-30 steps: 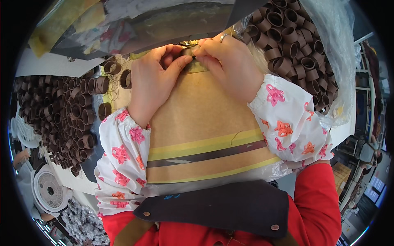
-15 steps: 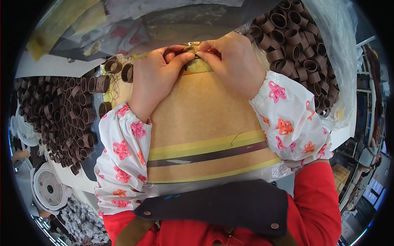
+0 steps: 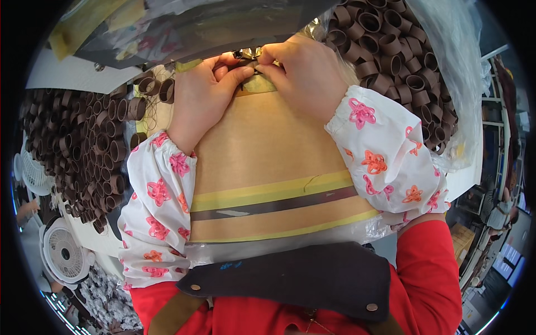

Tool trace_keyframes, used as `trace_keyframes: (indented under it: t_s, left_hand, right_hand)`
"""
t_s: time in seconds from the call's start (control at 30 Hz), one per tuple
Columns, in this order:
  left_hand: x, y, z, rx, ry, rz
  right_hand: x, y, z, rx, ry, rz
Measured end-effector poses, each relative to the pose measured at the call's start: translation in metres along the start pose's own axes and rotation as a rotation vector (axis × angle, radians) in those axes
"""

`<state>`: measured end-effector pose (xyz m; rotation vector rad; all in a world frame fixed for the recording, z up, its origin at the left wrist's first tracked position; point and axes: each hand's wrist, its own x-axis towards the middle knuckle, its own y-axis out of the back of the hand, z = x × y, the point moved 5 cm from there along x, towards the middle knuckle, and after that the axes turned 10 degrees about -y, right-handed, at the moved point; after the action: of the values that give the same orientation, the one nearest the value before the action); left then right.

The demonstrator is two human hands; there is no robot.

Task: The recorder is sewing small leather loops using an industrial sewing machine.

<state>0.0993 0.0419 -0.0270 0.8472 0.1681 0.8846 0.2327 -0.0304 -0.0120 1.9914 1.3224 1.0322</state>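
Observation:
My left hand (image 3: 204, 95) and my right hand (image 3: 301, 72) meet at a lit metal working part of a machine (image 3: 245, 53), both with fingertips pinched on a small dark piece (image 3: 252, 70), mostly hidden by fingers. Beneath them lies a pale patch (image 3: 259, 84) on a tan board (image 3: 268, 145) banded with yellow and dark tape. The machine's dark, plastic-covered housing (image 3: 195, 28) overhangs my fingers. Flowered white sleeves cover both forearms.
Several brown rings lie heaped at left (image 3: 84, 145) and at right (image 3: 391, 61), the latter beside crumpled clear plastic (image 3: 458, 72). A white fan (image 3: 64, 251) stands lower left. A co-worker (image 3: 497, 218) is at far right, near shelving.
The whole view has shifted slightly. My hands remain together at the machine, with small movements of the right fingers; more of the metal part shows between and beyond them now.

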Motion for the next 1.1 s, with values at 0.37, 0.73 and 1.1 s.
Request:
trace_keyframes:
  t_s: [0.37, 0.73, 1.1]
  left_hand:
    - [0.001, -0.003, -0.001, -0.069, -0.004, -0.002]
    - [0.005, -0.003, 0.001, -0.050, -0.140, 0.005]
    - [-0.022, -0.005, 0.025, -0.183, -0.213, -0.277]
  right_hand:
    - [-0.002, -0.002, 0.004, 0.013, -0.027, -0.008]
    - [0.000, -0.006, 0.013, 0.277, 0.079, 0.034]
    - [-0.031, 0.005, -0.007, 0.358, -0.087, -0.136]
